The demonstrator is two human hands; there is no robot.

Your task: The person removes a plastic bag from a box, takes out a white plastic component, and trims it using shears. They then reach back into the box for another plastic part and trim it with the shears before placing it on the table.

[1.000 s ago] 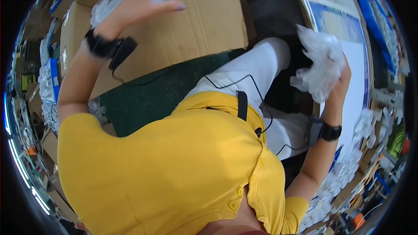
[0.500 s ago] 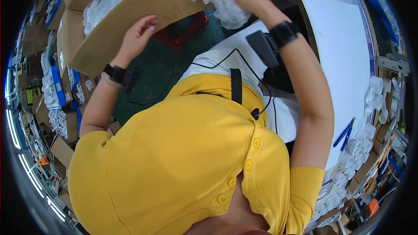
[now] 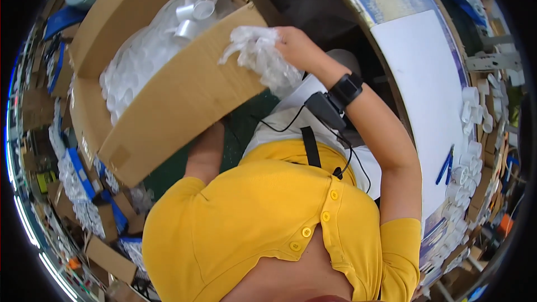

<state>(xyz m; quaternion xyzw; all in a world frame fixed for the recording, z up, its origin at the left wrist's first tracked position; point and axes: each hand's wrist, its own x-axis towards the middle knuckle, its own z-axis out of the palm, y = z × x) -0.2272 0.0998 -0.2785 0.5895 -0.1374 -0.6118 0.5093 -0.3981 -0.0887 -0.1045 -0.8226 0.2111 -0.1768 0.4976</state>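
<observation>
My right hand point(image 3: 299, 49) is closed on a crumpled clear plastic bag point(image 3: 260, 59), which hangs in front of the near wall of a large open cardboard box point(image 3: 184, 92). My left forearm point(image 3: 206, 152) goes down under the lower edge of that wall. The box hides my left hand, so its fingers cannot be seen. Inside the box, white plastic cups or caps point(image 3: 187, 29) lie on top of a clear plastic liner point(image 3: 131, 72) that covers many similar white pieces.
To my right runs a worktable with a white board point(image 3: 417, 78) on it. Blue-handled pliers point(image 3: 445, 165) lie near a row of white round parts point(image 3: 464, 176) along its far side. Black cables point(image 3: 349, 159) hang at my waist. Cartons and bagged goods crowd the left.
The box now shows further into view, with its contents visible. My left hand has gone down behind its near wall. My right hand, still gripping the bag, appears lower and further left.
</observation>
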